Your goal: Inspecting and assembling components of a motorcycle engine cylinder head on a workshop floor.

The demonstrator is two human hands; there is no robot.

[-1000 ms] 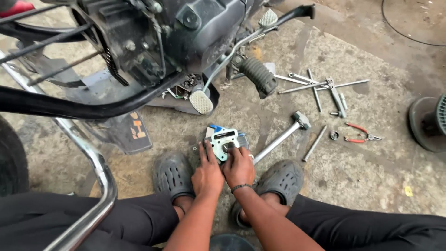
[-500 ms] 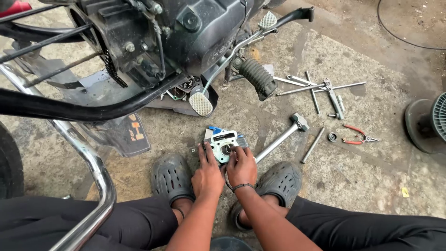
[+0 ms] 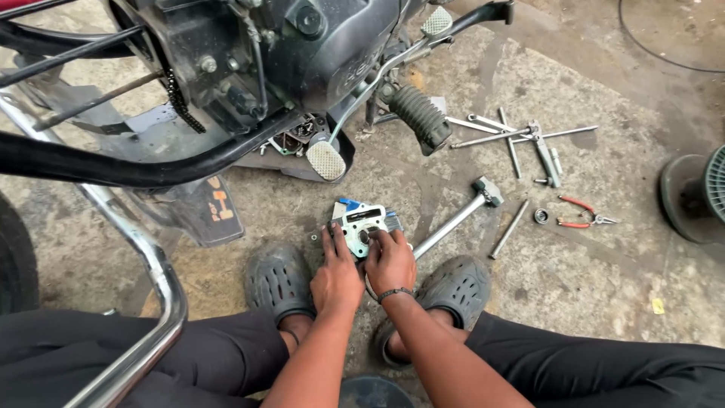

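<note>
A small pale green and silver engine part (image 3: pixel 361 224) with round openings lies on the concrete between my feet. My left hand (image 3: pixel 336 273) rests on its left edge, fingers spread over it. My right hand (image 3: pixel 390 260) presses fingertips onto its lower right side. A small blue piece (image 3: pixel 349 203) sticks out behind the part. Both hands cover the near half of the part.
A motorcycle engine (image 3: pixel 302 53) with footpeg (image 3: pixel 420 117) and brake pedal (image 3: pixel 325 160) stands close ahead. A hammer (image 3: pixel 457 217) lies right of the part. Wrenches and rods (image 3: pixel 521 140), red-handled pliers (image 3: pixel 580 213) and a fan base (image 3: pixel 691 196) lie farther right. Chrome guard bar (image 3: pixel 147 302) at left.
My hands stay on the part with only small finger shifts. The view has drifted slightly; nothing on the floor has moved.
</note>
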